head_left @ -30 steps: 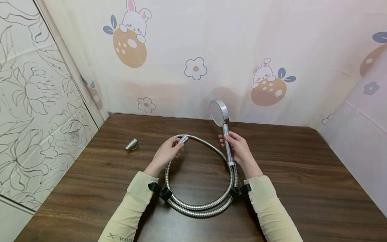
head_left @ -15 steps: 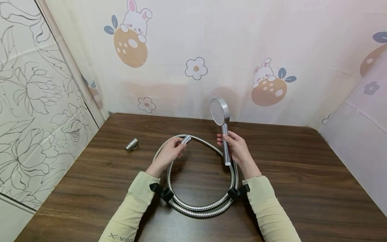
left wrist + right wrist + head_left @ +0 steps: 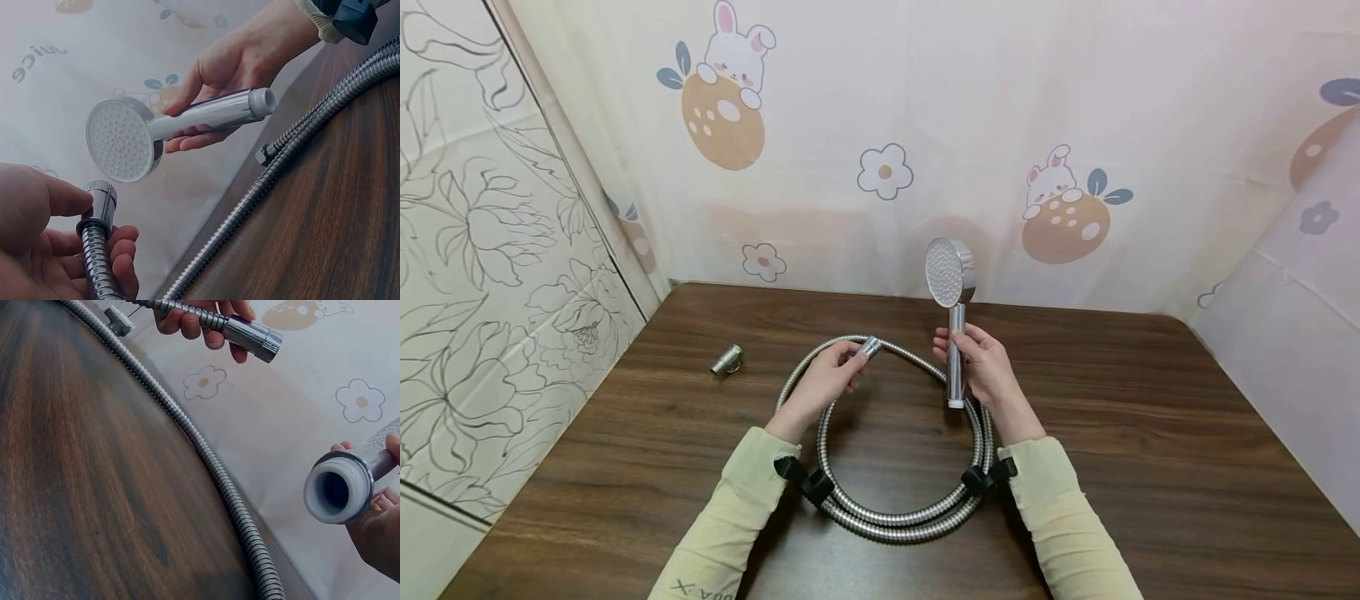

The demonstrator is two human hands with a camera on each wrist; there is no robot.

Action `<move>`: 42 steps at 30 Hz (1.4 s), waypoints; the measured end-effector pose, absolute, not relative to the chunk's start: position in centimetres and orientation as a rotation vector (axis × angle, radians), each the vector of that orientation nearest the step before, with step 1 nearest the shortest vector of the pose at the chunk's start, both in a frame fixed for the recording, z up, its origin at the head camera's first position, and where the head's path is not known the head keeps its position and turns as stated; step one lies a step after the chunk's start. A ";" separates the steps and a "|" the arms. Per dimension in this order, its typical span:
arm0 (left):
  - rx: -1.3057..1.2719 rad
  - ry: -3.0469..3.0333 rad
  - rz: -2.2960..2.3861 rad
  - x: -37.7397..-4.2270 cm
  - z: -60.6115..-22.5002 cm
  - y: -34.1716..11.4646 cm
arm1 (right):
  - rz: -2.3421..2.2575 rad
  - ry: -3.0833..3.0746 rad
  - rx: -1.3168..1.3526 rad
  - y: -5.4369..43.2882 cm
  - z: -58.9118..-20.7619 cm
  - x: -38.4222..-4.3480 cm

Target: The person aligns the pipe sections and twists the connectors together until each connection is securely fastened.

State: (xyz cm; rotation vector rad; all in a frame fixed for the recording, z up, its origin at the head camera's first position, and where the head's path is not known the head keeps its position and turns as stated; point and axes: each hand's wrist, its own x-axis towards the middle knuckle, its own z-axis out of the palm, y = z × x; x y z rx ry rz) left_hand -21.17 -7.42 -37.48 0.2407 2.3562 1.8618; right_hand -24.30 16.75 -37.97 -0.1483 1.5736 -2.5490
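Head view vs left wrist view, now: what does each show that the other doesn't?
Only head: small silver cylindrical metal fitting on the table's left side; white panel with dark line-drawn flowers.

Only left wrist: grey lettering on the backdrop; silver nut-like hose fitting near the table.

Both: left hand holding one end of the ribbed silver metal hose; right hand holding the round-faced chrome hand shower; dark brown wood-grain table; pale printed fabric backdrop.

Soft glare lies on the table [image 3: 895, 450]; both wrist views look dim.
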 end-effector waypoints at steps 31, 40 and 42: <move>0.321 2.293 1.901 -21.1 -37.5 -6.6 | -2.524 1.711 -0.262 15.8 -37.0 -24.1; 0.303 2.325 1.876 -20.8 -37.3 -6.3 | -2.563 1.605 -0.325 15.7 -36.7 -23.8; 0.305 2.340 1.875 -20.7 -37.2 -6.2 | -2.565 1.599 -0.324 15.7 -36.6 -23.7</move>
